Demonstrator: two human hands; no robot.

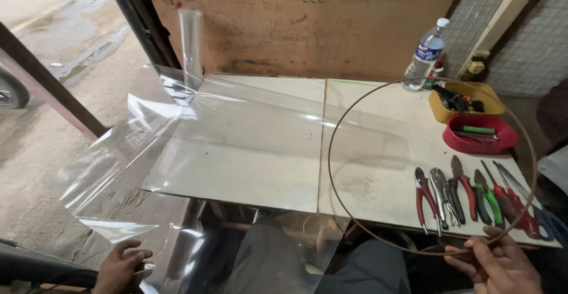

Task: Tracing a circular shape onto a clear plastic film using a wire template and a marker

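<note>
My right hand (496,263) at the bottom right pinches the near edge of a large thin wire hoop (331,134) held tilted over the right half of a pale wooden table (236,175). My left hand (121,265) at the bottom left touches the hanging edge of a clear plastic sheet (195,128), fingers spread. The sheet lies across the table's left and middle and drapes off the left and near edges. One end of it stands rolled upright (191,39) at the back left.
Several pliers and cutters (467,196) lie in a row on the table's right front. A red tray (480,134), a yellow tray (467,100) of tools and a water bottle (425,54) stand at the back right. A brown board wall (307,22) backs the table.
</note>
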